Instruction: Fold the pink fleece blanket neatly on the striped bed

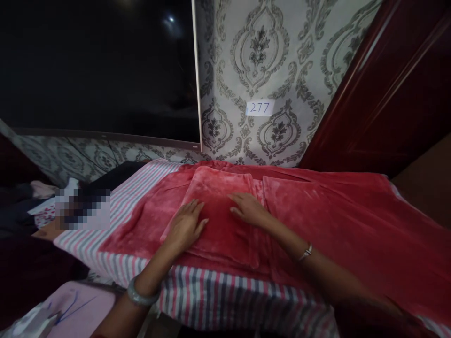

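A plush red blanket point(220, 234) lies on the striped cloth, with a squarish folded part in the middle. My left hand point(185, 227) rests flat on the left side of this folded part, thumb apart from the fingers. On its upper right side lies my right hand point(249, 210), also with fingers stretched out. Neither hand grips anything. More red plush fabric point(345, 225) spreads out to the right; whether it is one piece with the folded part I cannot tell.
A pink, white and grey striped cloth point(246, 295) covers the surface and hangs over its front edge. Behind are a large dark screen point(98, 65) and a patterned wall with a paper label point(260, 107) reading 277. A pink stool-like seat point(88, 305) stands at lower left.
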`<action>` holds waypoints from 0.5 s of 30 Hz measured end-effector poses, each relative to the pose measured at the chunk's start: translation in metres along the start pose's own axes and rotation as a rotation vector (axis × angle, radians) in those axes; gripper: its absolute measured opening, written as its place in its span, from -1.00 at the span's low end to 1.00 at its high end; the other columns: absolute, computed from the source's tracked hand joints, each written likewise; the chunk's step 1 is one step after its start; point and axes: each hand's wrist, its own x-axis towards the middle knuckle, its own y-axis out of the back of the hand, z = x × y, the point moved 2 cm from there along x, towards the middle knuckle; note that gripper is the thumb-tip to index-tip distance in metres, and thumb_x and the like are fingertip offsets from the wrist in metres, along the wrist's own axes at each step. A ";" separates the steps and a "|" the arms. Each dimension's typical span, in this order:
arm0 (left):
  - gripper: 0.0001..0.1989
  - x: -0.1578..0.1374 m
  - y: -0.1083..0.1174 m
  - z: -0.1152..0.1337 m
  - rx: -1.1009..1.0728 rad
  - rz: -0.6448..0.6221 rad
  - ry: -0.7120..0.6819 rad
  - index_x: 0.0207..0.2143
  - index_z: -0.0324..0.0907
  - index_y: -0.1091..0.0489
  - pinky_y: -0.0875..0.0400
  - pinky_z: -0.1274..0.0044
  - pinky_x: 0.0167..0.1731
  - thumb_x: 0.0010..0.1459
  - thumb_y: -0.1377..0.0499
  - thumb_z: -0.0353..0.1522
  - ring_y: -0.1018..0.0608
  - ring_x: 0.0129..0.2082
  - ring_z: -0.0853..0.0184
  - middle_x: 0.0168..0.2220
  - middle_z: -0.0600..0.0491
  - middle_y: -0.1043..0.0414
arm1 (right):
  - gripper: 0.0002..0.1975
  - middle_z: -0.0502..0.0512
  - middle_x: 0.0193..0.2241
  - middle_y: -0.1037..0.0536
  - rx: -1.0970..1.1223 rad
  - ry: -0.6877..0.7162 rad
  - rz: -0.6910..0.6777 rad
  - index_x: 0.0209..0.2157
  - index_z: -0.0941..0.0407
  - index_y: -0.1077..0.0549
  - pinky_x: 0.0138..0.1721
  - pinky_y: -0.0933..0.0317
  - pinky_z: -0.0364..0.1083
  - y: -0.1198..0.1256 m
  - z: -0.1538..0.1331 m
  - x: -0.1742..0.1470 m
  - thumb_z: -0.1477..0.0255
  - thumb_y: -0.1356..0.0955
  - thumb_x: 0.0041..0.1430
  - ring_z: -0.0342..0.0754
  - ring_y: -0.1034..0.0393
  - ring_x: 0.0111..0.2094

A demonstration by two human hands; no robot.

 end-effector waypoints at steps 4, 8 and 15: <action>-0.42 -0.004 -0.003 -0.017 0.014 -0.054 0.004 0.26 -0.28 -0.28 -0.21 0.14 0.29 0.28 -0.09 -0.17 -0.31 0.32 0.03 0.30 -0.24 -0.27 | -0.36 0.34 0.38 -0.11 0.007 0.022 0.023 0.38 0.21 -0.12 0.33 0.00 0.13 -0.007 -0.005 0.066 0.35 -0.26 0.34 0.14 0.00 0.39; -0.36 -0.011 -0.009 -0.025 0.025 -0.081 -0.018 0.31 -0.26 -0.21 -0.13 0.12 0.32 0.28 -0.10 -0.13 -0.24 0.36 0.05 0.35 -0.23 -0.19 | -0.37 0.18 0.44 0.08 0.010 0.026 -0.010 0.42 0.08 -0.04 0.38 0.16 0.22 -0.019 -0.017 0.128 0.30 -0.21 0.38 0.15 0.22 0.44; -0.25 -0.030 -0.033 -0.023 0.100 -0.102 -0.065 0.40 -0.04 -0.05 -0.11 -0.01 0.28 0.21 -0.18 -0.13 -0.11 0.41 -0.02 0.43 -0.10 -0.02 | -0.42 0.06 0.44 0.05 -0.056 0.124 -0.085 0.41 -0.04 -0.07 0.40 0.35 0.24 -0.054 -0.014 0.196 0.14 -0.11 0.45 0.06 0.31 0.45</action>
